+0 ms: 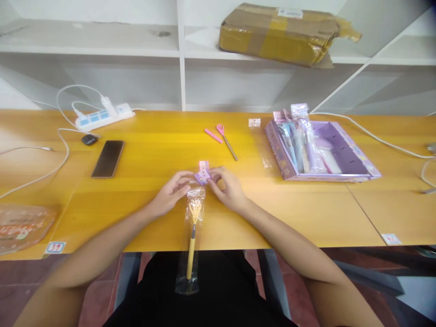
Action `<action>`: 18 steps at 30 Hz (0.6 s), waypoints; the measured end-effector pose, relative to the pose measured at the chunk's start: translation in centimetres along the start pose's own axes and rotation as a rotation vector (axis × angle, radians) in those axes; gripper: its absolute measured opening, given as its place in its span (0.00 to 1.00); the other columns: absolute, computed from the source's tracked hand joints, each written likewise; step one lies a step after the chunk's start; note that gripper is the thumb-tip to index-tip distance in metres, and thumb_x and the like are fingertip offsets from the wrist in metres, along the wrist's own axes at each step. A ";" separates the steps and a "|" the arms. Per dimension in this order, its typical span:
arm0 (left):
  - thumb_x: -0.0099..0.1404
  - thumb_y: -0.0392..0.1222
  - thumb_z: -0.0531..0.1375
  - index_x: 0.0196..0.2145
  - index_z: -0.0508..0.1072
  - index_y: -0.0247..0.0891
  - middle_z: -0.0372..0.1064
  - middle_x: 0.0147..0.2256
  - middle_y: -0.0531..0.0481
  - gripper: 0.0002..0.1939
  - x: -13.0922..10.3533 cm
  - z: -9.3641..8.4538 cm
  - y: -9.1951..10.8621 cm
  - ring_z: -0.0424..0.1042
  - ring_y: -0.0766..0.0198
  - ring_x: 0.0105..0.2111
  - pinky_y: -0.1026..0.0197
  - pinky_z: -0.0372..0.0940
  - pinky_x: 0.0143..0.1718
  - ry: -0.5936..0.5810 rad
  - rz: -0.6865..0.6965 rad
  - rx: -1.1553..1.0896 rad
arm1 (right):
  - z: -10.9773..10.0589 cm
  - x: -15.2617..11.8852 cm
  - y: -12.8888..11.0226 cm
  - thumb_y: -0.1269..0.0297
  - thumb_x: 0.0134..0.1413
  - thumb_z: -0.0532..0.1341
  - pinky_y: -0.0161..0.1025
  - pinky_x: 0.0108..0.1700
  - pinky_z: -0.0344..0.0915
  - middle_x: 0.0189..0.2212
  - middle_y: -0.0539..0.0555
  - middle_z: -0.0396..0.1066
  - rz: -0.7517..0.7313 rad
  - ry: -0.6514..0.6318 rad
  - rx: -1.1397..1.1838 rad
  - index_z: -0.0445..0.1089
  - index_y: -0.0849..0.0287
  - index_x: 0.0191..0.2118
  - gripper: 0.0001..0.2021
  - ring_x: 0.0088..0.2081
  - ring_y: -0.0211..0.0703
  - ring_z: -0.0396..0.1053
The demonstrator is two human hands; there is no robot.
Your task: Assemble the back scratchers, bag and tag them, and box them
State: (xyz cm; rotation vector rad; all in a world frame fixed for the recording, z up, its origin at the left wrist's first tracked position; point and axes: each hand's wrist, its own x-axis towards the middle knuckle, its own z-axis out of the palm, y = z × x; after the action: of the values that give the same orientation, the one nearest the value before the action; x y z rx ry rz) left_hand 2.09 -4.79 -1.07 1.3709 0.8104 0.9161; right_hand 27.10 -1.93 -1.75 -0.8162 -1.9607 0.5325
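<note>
A small purple and pink printed card (202, 176) is between my two hands over the table. My left hand (173, 193) has bent fingers at its left edge, with the thumb beside the top of a clear plastic bag (186, 287). My right hand (227, 187) pinches the card's right side with thumb and forefinger. A second pink card (203, 165) shows just behind it. Inside the bag is a yellow back scratcher (191, 256), its claw end toward my hands and its handle reaching past the table's front edge over my lap.
Farther back lie a pink back scratcher (229, 144) and a pink strip (213, 136). At right, a purple box (356, 154) holds several bagged back scratchers. A phone (108, 159), power strip (104, 117) and cables occupy the left. A taped carton (272, 34) rests on the shelf.
</note>
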 end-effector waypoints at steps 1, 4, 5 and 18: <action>0.77 0.49 0.61 0.62 0.65 0.43 0.73 0.61 0.39 0.20 -0.1 0.0 0.0 0.73 0.51 0.62 0.48 0.66 0.63 -0.004 0.002 -0.006 | -0.1 0.0 0.0 0.68 0.73 0.60 0.43 0.40 0.75 0.38 0.54 0.73 -0.010 -0.002 -0.013 0.68 0.53 0.57 0.11 0.36 0.43 0.73; 0.76 0.48 0.61 0.59 0.64 0.44 0.74 0.59 0.40 0.18 -0.4 0.0 -0.1 0.75 0.53 0.58 0.50 0.68 0.59 -0.004 0.012 0.008 | -0.3 0.1 -0.1 0.69 0.73 0.60 0.42 0.40 0.74 0.38 0.53 0.72 -0.041 0.001 -0.032 0.69 0.52 0.59 0.13 0.36 0.43 0.72; 0.76 0.48 0.62 0.57 0.64 0.44 0.74 0.57 0.40 0.17 -0.5 0.1 -0.1 0.76 0.54 0.56 0.51 0.68 0.57 -0.001 0.016 0.021 | -0.3 0.2 -0.1 0.69 0.73 0.60 0.43 0.40 0.74 0.38 0.53 0.72 -0.046 0.002 -0.037 0.69 0.52 0.59 0.14 0.36 0.43 0.72; 0.74 0.45 0.64 0.59 0.68 0.43 0.74 0.55 0.41 0.18 -0.7 0.2 0.1 0.76 0.57 0.48 0.50 0.70 0.54 -0.005 0.077 0.115 | -0.4 -0.1 0.3 0.70 0.72 0.60 0.45 0.46 0.76 0.44 0.56 0.72 -0.112 -0.013 -0.073 0.71 0.45 0.66 0.21 0.44 0.47 0.73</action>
State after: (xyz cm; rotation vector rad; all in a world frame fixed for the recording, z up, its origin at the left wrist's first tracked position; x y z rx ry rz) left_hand 1.94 -5.53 -0.97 1.5128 0.8219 0.9371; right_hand 27.57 -1.75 -1.78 -0.7451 -2.0341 0.4028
